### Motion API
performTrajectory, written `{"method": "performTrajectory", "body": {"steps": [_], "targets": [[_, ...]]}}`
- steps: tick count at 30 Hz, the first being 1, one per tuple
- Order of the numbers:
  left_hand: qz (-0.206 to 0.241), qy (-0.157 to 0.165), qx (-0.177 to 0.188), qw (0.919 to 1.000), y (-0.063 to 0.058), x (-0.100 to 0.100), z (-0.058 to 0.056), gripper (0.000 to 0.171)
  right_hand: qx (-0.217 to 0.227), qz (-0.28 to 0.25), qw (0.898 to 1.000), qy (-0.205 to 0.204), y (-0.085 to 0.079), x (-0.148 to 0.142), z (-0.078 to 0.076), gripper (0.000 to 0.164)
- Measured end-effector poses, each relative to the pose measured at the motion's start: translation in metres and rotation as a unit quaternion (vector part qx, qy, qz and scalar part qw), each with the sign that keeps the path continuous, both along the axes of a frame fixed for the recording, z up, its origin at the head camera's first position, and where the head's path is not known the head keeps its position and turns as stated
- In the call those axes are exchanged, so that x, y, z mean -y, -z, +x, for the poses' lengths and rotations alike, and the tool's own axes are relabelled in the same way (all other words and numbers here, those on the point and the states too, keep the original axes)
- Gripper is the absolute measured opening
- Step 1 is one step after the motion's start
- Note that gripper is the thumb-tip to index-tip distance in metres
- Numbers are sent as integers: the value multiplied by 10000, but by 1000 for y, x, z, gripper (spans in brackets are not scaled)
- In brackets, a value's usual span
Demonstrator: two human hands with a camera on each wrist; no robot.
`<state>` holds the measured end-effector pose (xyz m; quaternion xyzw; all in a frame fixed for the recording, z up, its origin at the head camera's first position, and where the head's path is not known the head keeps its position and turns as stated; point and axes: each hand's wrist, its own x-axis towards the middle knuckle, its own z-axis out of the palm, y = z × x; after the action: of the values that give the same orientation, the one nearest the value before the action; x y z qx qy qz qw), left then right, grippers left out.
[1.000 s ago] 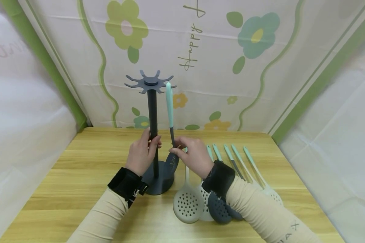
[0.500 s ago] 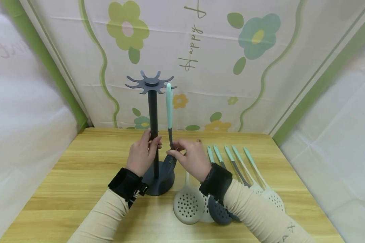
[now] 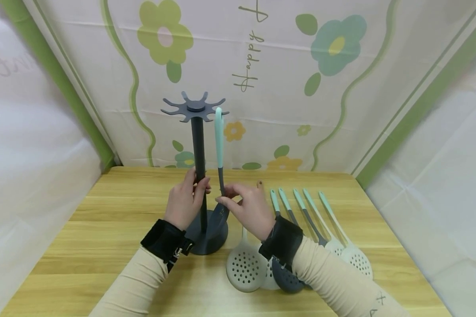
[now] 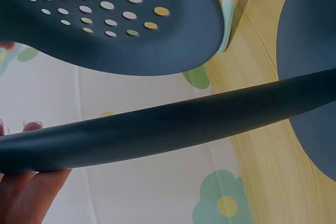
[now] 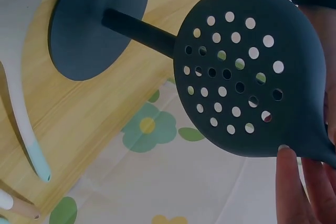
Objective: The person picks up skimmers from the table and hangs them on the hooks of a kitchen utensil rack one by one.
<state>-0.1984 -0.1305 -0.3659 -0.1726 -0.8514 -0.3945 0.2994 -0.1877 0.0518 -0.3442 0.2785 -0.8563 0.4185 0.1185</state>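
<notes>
My left hand grips the black pole of a utensil stand, its thumb and fingers around the middle. The pole rises from a round dark base to a ring of hooks. In my right hand is a dark skimmer with a mint handle, pinched at the neck just above its perforated head. The skimmer is upright, handle end at the right-hand hooks. Its head hangs beside the pole in the right wrist view, and above the pole in the left wrist view.
Several more perforated utensils with mint handles lie on the wooden table to the right. A pale skimmer lies nearest the base, and a dark one is partly under my right forearm. A flowered cloth hangs behind the table.
My right hand has shifted slightly left and down, tilting the skimmer's head a little closer to the pole. The left hand keeps its place on the stand.
</notes>
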Motion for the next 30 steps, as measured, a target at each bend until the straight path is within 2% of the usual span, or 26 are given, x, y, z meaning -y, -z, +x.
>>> {"method": "performTrajectory", "body": {"steps": [7, 30], "targets": [[-7, 1, 12, 10000, 0, 0, 0, 19, -102, -84, 9999, -21, 2, 0, -1, 23], [-36, -48, 52, 10000, 0, -1, 1, 19, 184, -262, 9994, -139, 1, -2, -1, 31]]}}
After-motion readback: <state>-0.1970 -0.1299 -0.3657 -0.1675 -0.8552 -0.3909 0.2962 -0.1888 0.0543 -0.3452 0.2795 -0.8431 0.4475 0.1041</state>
